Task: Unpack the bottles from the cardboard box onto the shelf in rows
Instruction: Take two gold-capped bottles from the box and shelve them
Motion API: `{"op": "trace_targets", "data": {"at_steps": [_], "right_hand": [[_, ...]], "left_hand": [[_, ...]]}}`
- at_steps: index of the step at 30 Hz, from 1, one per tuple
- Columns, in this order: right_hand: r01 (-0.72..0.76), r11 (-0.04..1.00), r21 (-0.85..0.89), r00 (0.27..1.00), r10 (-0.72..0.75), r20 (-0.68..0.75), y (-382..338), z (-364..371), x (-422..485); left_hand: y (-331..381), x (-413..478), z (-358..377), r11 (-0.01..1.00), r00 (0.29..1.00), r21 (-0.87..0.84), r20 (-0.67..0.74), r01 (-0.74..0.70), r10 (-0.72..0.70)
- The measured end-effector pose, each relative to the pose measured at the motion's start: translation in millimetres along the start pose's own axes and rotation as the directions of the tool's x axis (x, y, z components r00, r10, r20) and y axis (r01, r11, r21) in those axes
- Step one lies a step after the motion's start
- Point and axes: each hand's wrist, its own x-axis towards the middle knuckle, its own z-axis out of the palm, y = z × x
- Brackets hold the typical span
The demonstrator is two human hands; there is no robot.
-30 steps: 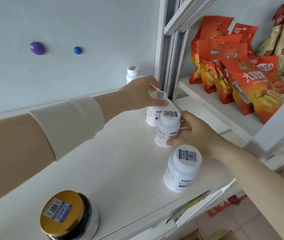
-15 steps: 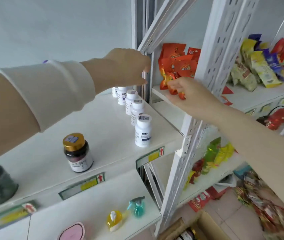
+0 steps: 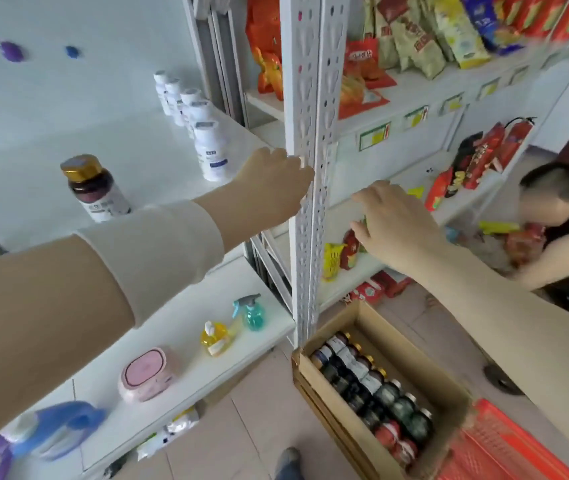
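Note:
Several white bottles (image 3: 206, 147) stand in a row on the white shelf (image 3: 130, 168), running from the back wall toward the front edge. A dark bottle with a gold cap (image 3: 97, 188) stands alone to their left. The cardboard box (image 3: 445, 379) sits on the floor at the lower right, with several dark bottles (image 3: 373, 386) lying in a line inside. My left hand (image 3: 272, 183) hovers empty in front of the shelf edge, fingers relaxed. My right hand (image 3: 393, 216) is empty too, fingers spread, in the air above the box.
A perforated white upright post (image 3: 310, 168) stands between my hands. Snack bags (image 3: 425, 39) fill the shelves to the right. The lower shelf carries spray bottles (image 3: 250, 311) and a pink pack (image 3: 146, 374). A person (image 3: 563, 237) crouches at far right. A red crate (image 3: 497, 448) lies beside the box.
Both hands have let go of the white bottles and pulled back from the shelf. My view has swung down and right, bringing the box on the floor into sight.

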Motion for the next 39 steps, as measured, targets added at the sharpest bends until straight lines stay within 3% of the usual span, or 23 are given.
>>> {"op": "trace_targets", "data": {"at_steps": [8, 14, 19, 25, 28, 32, 35, 39], "right_hand": [[-0.111, 0.992, -0.055, 0.978, 0.119, 0.174, 40.6, 105.4, -78.3], [-0.264, 0.959, -0.108, 0.871, 0.285, 0.399, 59.6, 211.3, -122.5], [-0.388, 0.917, -0.089, 0.747, 0.37, 0.553, 64.3, 296.0, -164.9], [-0.485, 0.87, -0.092, 0.527, 0.374, 0.763, 66.2, 385.6, -196.5], [-0.527, 0.85, -0.016, 0.537, 0.348, 0.769, 73.6, 441.9, -200.5], [-0.627, 0.779, -0.014, 0.56, 0.463, 0.687, 79.9, 505.0, -193.8], [-0.675, 0.738, -0.004, 0.554, 0.51, 0.658, 82.8, 533.7, -187.9], [-0.674, 0.739, -0.007, 0.568, 0.524, 0.634, 82.3, 557.5, -183.1]], "left_hand": [[108.1, 32.1, 82.6, 0.971, 0.977, -0.187, 0.126, -0.149, 0.175], [187.8, 66.0, 168.4, 0.911, 0.908, -0.327, 0.245, -0.252, 0.34], [250.9, 85.9, 245.1, 0.849, 0.799, -0.401, 0.352, -0.343, 0.489], [328.3, 100.3, 341.3, 0.777, 0.687, -0.516, 0.417, -0.36, 0.595], [363.9, 110.7, 393.1, 0.78, 0.657, -0.547, 0.472, -0.305, 0.588], [397.2, 133.4, 447.5, 0.766, 0.717, -0.619, 0.455, -0.172, 0.529], [413.2, 154.0, 473.5, 0.752, 0.732, -0.628, 0.416, -0.198, 0.54], [425.8, 175.0, 491.5, 0.726, 0.594, -0.572, 0.449, -0.382, 0.667]]}}
